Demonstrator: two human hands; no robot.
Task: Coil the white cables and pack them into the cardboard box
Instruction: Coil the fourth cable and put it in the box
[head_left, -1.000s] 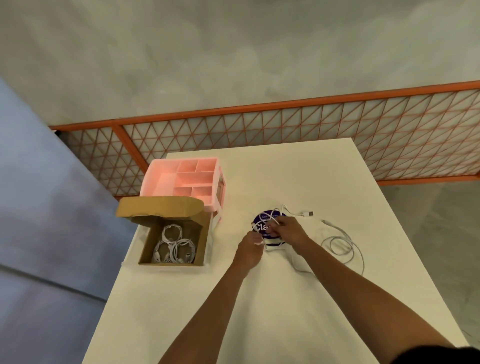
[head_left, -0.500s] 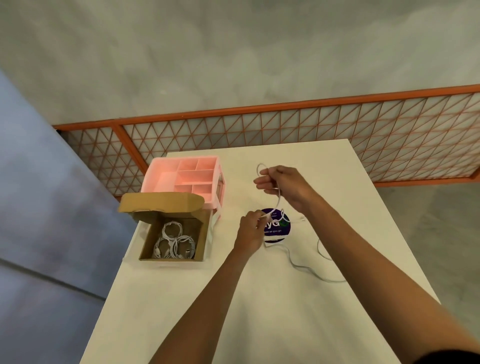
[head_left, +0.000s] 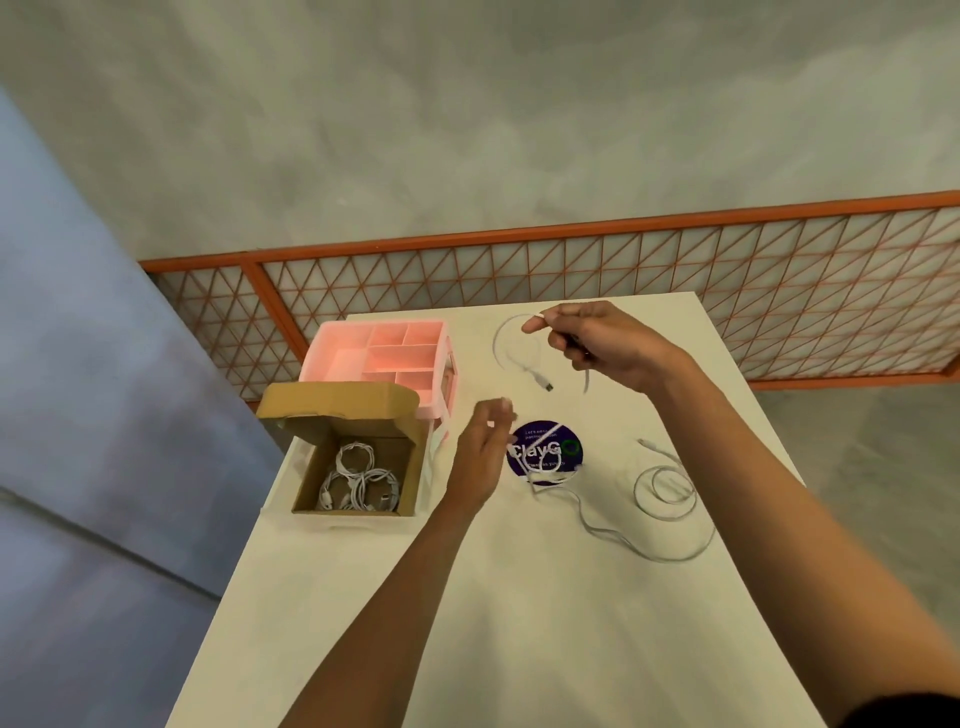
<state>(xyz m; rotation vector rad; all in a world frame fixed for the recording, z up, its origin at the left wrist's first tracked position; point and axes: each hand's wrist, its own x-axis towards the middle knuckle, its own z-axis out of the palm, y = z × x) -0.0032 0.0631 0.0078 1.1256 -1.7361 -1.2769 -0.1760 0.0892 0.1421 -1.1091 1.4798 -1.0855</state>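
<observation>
Right hand (head_left: 608, 348) fingers pinch a thin white cable (head_left: 497, 338), its loop hanging left of them (connector dangling below). Left hand (head_left: 480, 457) fingers are blurred; grip undeterminable. An open brown cardboard box (head_left: 311, 475), left of them, holds coiled white cables (head_left: 358, 480).

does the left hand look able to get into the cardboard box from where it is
Probably yes. The left hand hovers just right of the cardboard box, whose lid is folded back, leaving the top open. Nothing lies between them; the pink organizer stands behind the box.

One box (head_left: 337, 402), three coils (head_left: 358, 480) (one held cable (head_left: 540, 380)).
</observation>
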